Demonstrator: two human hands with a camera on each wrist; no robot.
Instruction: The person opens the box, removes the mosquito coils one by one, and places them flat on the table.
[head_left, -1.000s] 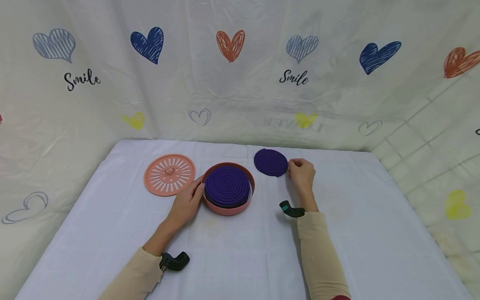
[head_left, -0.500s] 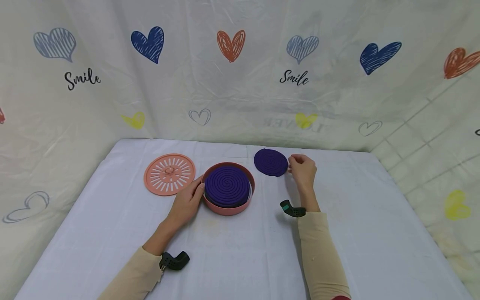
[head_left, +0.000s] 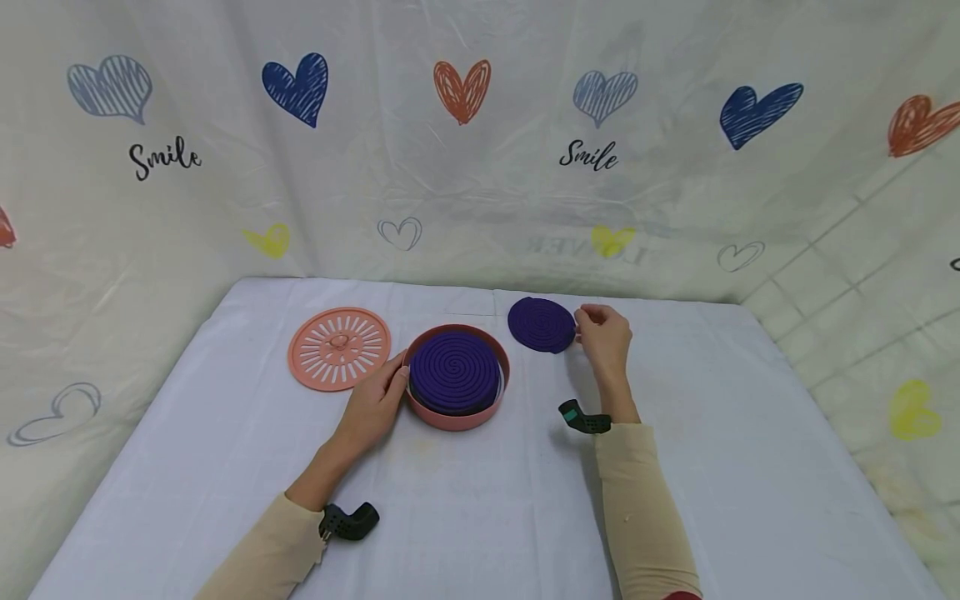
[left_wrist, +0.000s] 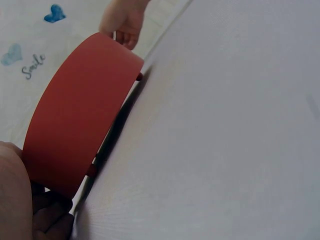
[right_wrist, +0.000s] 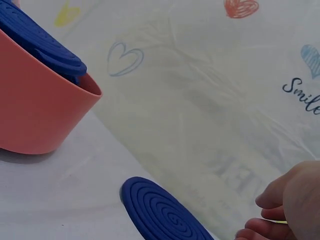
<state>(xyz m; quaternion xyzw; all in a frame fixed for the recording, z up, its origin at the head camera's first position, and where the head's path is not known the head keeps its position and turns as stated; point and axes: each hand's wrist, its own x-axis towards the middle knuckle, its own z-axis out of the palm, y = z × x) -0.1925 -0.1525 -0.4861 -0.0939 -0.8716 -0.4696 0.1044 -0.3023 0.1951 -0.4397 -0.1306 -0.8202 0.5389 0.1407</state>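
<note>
A round coral mosquito coil holder (head_left: 452, 423) stands mid-table on small feet, with a stack of dark purple mosquito coils (head_left: 454, 372) inside. My left hand (head_left: 371, 408) grips its left wall, thumb near the rim; in the left wrist view, fingers (left_wrist: 52, 215) reach beneath the wall. Another mosquito coil (head_left: 542, 325) lies flat to the right, towards the back. Beside this coil's right edge is my right hand (head_left: 606, 337), fingers loosely bent. In the right wrist view a gap shows between thumb (right_wrist: 272, 194) and fingers, which hold nothing visible.
The holder's slotted coral lid (head_left: 339, 350) lies flat to the left, close to my left hand. A white cloth covers the table (head_left: 465, 533). Behind the table's back edge hangs a pale curtain (head_left: 510, 183) printed with hearts.
My right hand has lifted slightly and shifted a little away from me, its fingers loosening near the loose coil's edge. The left hand, holder and coils have stayed put.
</note>
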